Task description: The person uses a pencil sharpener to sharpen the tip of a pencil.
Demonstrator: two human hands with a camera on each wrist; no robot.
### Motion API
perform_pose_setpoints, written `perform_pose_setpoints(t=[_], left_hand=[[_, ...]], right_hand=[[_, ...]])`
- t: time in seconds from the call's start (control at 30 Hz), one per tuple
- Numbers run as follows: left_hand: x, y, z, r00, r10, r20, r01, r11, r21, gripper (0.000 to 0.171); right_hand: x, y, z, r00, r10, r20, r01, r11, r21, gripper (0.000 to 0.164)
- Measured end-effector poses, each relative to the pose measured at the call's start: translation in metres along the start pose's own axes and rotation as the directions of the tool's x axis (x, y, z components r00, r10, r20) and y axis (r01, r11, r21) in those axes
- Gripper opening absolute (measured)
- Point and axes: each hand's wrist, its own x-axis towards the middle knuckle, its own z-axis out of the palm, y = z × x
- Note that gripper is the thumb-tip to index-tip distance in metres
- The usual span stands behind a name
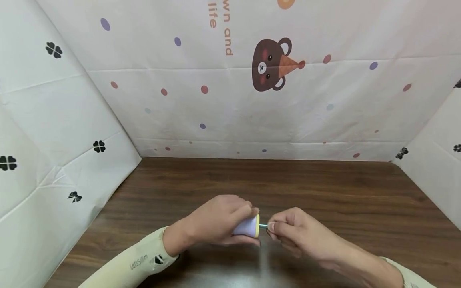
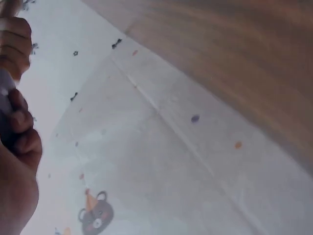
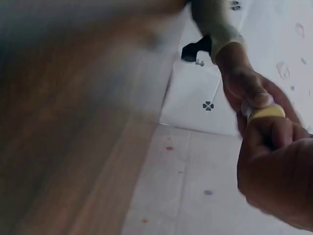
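My left hand (image 1: 225, 218) curls round a small lavender, cup-like piece with a yellow rim (image 1: 248, 227), lying on its side with the rim facing right. From the rim's middle juts a thin teal stick (image 1: 263, 226). The thumb and forefinger of my right hand (image 1: 297, 232) pinch that stick's outer end, a short way off the rim. In the right wrist view the yellow rim (image 3: 268, 112) shows between both hands. The left wrist view catches part of the lavender piece (image 2: 6, 105) under the left fingers. What lies inside it is hidden.
Both hands are above a dark wooden table (image 1: 201, 176). A white sheet with dots and a bear print (image 1: 266, 66) hangs behind it. More white sheeting with clover prints stands at the left (image 1: 54, 132) and right (image 1: 439, 176) sides.
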Motion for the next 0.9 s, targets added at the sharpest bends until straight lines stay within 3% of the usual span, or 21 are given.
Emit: perform_pose_setpoints(t=[0.07, 0.13, 0.2, 0.27, 0.3, 0.33, 0.37, 0.4, 0.43, 0.47, 0.53, 0.57, 0.6, 0.63, 0.7, 0.77, 0.83, 0.9], left_hand=[[0.001, 0.0, 0.002, 0.997, 0.063, -0.033, -0.059, 0.992, 0.115, 0.056], [0.001, -0.001, 0.005, 0.996, 0.075, -0.042, -0.068, 0.986, 0.152, 0.056], [-0.001, -0.003, 0.006, 0.999, 0.038, -0.032, -0.034, 0.992, 0.119, 0.057], [-0.002, -0.004, 0.007, 1.0, -0.025, -0.018, 0.025, 0.999, 0.043, 0.056], [-0.003, -0.004, 0.006, 0.998, -0.058, -0.01, 0.058, 0.998, -0.007, 0.055], [-0.003, -0.004, 0.006, 0.995, -0.097, 0.0, 0.097, 0.993, -0.075, 0.054], [-0.003, -0.005, 0.005, 0.991, -0.135, 0.01, 0.134, 0.979, -0.153, 0.052], [-0.003, -0.005, 0.005, 0.984, -0.175, 0.023, 0.176, 0.954, -0.244, 0.05], [-0.003, -0.005, 0.004, 0.977, -0.208, 0.039, 0.209, 0.919, -0.334, 0.048], [-0.003, -0.005, 0.004, 0.97, -0.236, 0.058, 0.238, 0.876, -0.42, 0.046], [-0.003, -0.005, 0.004, 0.956, -0.274, 0.1, 0.281, 0.77, -0.573, 0.042], [-0.003, -0.005, 0.004, 0.951, -0.285, 0.118, 0.293, 0.721, -0.628, 0.04], [-0.002, -0.005, 0.004, 0.946, -0.295, 0.133, 0.305, 0.676, -0.671, 0.039], [-0.002, -0.005, 0.004, 0.943, -0.301, 0.143, 0.311, 0.639, -0.703, 0.037], [-0.002, -0.005, 0.004, 0.937, -0.31, 0.158, 0.318, 0.578, -0.751, 0.033], [-0.001, -0.004, 0.003, 0.932, -0.32, 0.169, 0.324, 0.532, -0.782, 0.029], [0.0, -0.003, 0.003, 0.929, -0.325, 0.178, 0.328, 0.497, -0.804, 0.026], [0.001, -0.002, 0.002, 0.928, -0.321, 0.189, 0.331, 0.479, -0.813, 0.025]], right_hand=[[0.001, -0.001, -0.005, 0.992, 0.116, 0.049, -0.123, 0.977, 0.172, 0.028], [0.003, 0.001, -0.006, 0.99, 0.136, 0.048, -0.142, 0.972, 0.187, 0.028], [0.004, 0.004, -0.004, 0.994, 0.105, -0.026, -0.103, 0.993, 0.055, 0.02], [0.004, 0.007, -0.001, 0.993, 0.007, -0.118, -0.024, 0.99, -0.137, 0.01], [0.004, 0.009, 0.001, 0.985, -0.08, -0.15, 0.042, 0.969, -0.245, 0.011], [0.005, 0.009, 0.002, 0.968, -0.187, -0.167, 0.115, 0.924, -0.365, 0.014], [0.007, 0.01, 0.003, 0.934, -0.32, -0.158, 0.209, 0.848, -0.486, 0.016], [0.009, 0.01, 0.003, 0.885, -0.451, -0.116, 0.302, 0.746, -0.594, 0.014], [0.011, 0.009, 0.002, 0.812, -0.583, -0.043, 0.394, 0.601, -0.696, 0.011], [0.014, 0.008, 0.001, 0.721, -0.692, 0.046, 0.46, 0.427, -0.779, 0.009], [0.02, 0.001, -0.002, 0.528, -0.816, 0.235, 0.505, 0.079, -0.859, 0.013], [0.023, -0.003, -0.004, 0.441, -0.838, 0.321, 0.495, -0.072, -0.866, 0.017], [0.025, -0.008, -0.006, 0.376, -0.84, 0.39, 0.468, -0.191, -0.863, 0.019], [0.026, -0.012, -0.008, 0.327, -0.835, 0.443, 0.446, -0.277, -0.851, 0.02], [0.028, -0.018, -0.011, 0.261, -0.822, 0.506, 0.408, -0.381, -0.829, 0.023], [0.028, -0.02, -0.014, 0.215, -0.812, 0.542, 0.373, -0.444, -0.814, 0.027], [0.029, -0.02, -0.016, 0.181, -0.812, 0.555, 0.356, -0.472, -0.806, 0.028], [0.029, -0.018, -0.016, 0.16, -0.814, 0.558, 0.367, -0.476, -0.799, 0.025]])
